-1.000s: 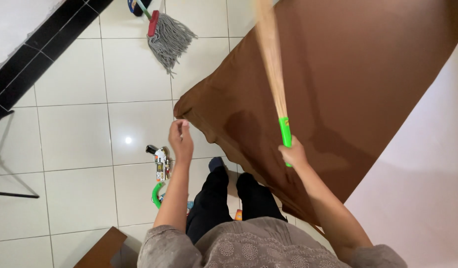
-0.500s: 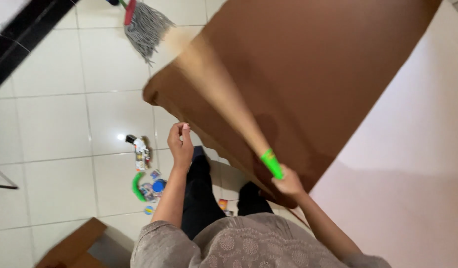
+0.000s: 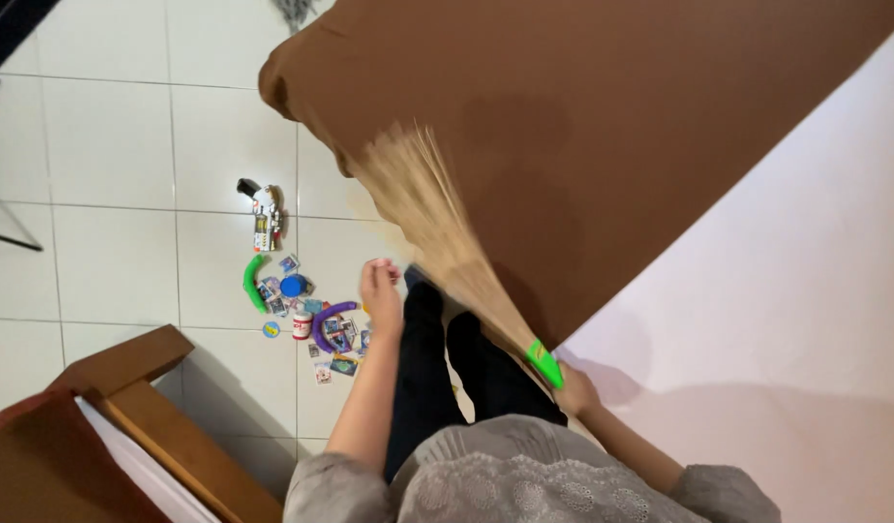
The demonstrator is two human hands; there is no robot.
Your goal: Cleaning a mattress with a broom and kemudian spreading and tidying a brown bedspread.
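A: What do I hold, nearest first?

B: My right hand [image 3: 575, 392], low and just beside the brown bedsheet's [image 3: 660, 145] edge, is clenched around the green grip of a straw broom [image 3: 447, 242]. The bristles fan up and away, blurred, over the sheet's near corner. My left hand [image 3: 381, 295] hangs free above my dark trousers [image 3: 437, 378]; the fingers [image 3: 377, 273] curl loosely inward and grasp nothing.

A: Any containers?

B: None that I can make out. Beyond the left hand, small toys [image 3: 302, 310] lie scattered on the white tiled floor [image 3: 108, 145]: a green curved piece, a purple curved piece, a blue disc, small cards. A toy gun [image 3: 263, 215] lies slightly farther away. A wooden frame [image 3: 147, 407] sits at near left.
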